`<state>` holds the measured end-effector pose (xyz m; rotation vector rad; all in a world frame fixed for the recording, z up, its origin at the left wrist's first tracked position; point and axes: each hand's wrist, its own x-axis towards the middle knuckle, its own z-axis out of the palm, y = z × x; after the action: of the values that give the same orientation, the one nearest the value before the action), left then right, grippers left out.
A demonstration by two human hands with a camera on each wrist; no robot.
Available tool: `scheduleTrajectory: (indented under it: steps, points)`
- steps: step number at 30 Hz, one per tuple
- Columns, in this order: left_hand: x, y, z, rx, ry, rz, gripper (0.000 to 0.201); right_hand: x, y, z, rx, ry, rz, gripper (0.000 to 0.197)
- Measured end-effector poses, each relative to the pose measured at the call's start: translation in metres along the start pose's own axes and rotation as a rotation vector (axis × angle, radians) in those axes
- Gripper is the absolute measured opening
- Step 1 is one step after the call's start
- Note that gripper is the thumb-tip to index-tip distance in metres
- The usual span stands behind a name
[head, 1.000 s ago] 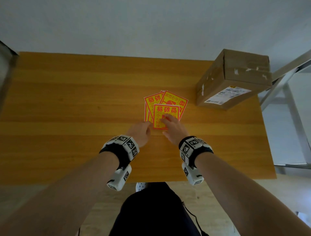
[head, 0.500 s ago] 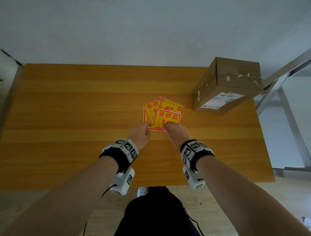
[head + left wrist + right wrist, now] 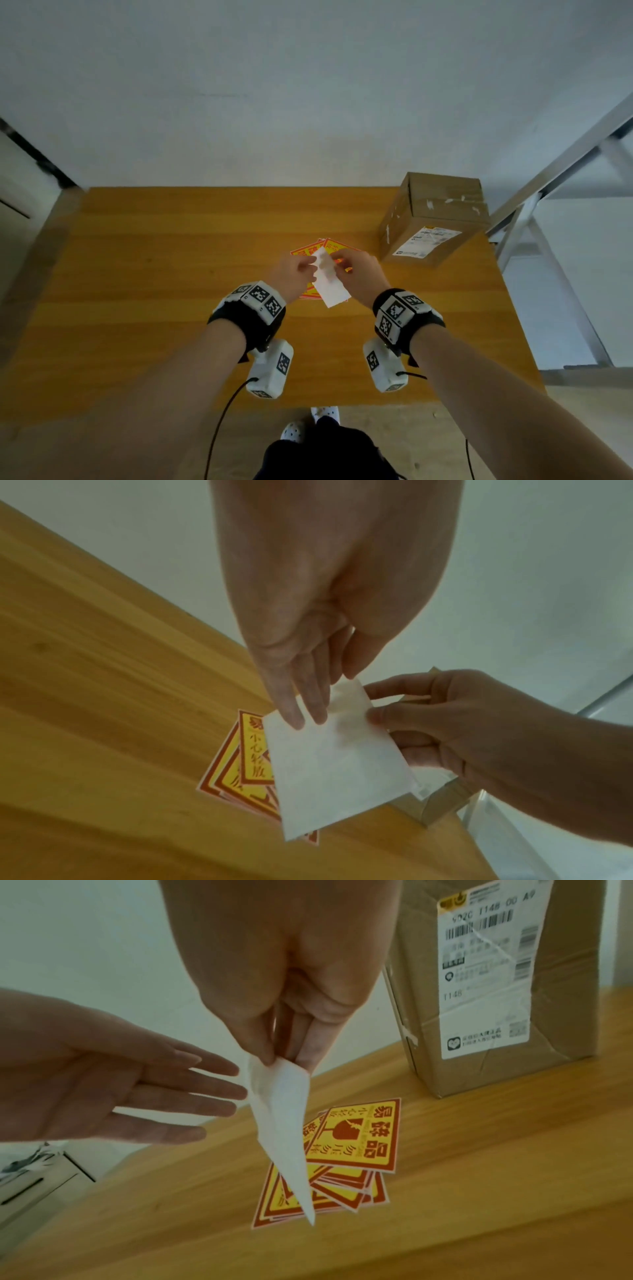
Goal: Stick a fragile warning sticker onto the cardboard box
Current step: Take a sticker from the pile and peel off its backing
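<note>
**Sticker lifted clear, white backing toward you**

Sticker (image 3: 329,281) hangs in the air between your two hands, above the fanned pile of spare stickers (image 3: 346,1158) on the tabletop (image 3: 144,274). Its white backing faces you, which suits peeling: you can find the seam without turning it again.

Your right hand (image 3: 359,274) pinches the top edge between thumb and fingertips (image 3: 263,1047), so the sheet dangles freely and its lower corner points down at the pile. Your left hand (image 3: 294,274) has its fingers straight, and the tips (image 3: 296,718) lie against the backing near the top; it steadies the sheet rather than gripping it, probably feeling for a corner to lift.

Holding it off the tabletop makes sense, since the liner must come away before anything sticks.

The cardboard box (image 3: 435,219) stands at the far right of the tabletop, well apart from your hands, with its shipping label (image 3: 486,969) on the side facing you. Bare cardboard shows around that label, so you likely have room for the sticker without covering the barcodes.
</note>
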<state>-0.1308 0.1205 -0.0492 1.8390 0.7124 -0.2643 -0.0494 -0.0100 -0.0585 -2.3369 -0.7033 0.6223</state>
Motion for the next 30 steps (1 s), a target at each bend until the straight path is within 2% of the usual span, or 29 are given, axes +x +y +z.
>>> scheduleTrajectory:
  steps: [5, 13, 17, 23, 30]
  points:
    - [0.0, 0.018, -0.002, -0.111, -0.007, -0.001, 0.038, -0.005, -0.013, -0.009, 0.106, 0.032, -0.022, 0.019]
    - [-0.004, 0.026, -0.009, -0.163, 0.013, 0.061, 0.033, 0.001, -0.02, -0.012, 0.524, 0.02, 0.109, 0.023]
    - [-0.005, 0.027, -0.012, -0.172, 0.032, 0.086, 0.031, -0.002, -0.025, -0.015, 0.693, -0.01, 0.126, 0.025]
    - [-0.005, 0.03, -0.014, -0.168, 0.073, 0.112, 0.026, -0.002, -0.024, -0.014, 0.772, -0.011, 0.156, 0.024]
    - [-0.003, 0.032, -0.013, -0.202, 0.078, 0.076, 0.035, -0.003, -0.022, -0.015, 0.756, -0.025, 0.154, 0.02]
